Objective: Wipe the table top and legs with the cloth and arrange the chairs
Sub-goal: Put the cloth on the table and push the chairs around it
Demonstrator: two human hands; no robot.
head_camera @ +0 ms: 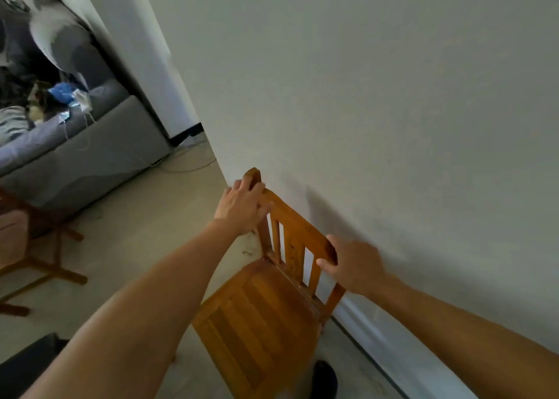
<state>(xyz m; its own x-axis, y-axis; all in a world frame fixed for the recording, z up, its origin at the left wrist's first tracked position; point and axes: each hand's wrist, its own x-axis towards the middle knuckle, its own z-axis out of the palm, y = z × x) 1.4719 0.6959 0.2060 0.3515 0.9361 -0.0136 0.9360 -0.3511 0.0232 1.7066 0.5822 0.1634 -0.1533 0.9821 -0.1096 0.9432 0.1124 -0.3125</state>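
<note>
— Are you reading any text, label, brand or number anywhere?
— No, I'm finding nothing legible: I'm seeing no lettering on any surface, and the clutter at the top left corner is showing too blurred to read.

chair [266, 317] backed against wall [378, 111], sofa [90, 144] far left, beyond it

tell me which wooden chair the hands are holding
The chair against the wall, gripped at its backrest by both the left hand and right hand; the other wooden piece stands untouched.
</note>
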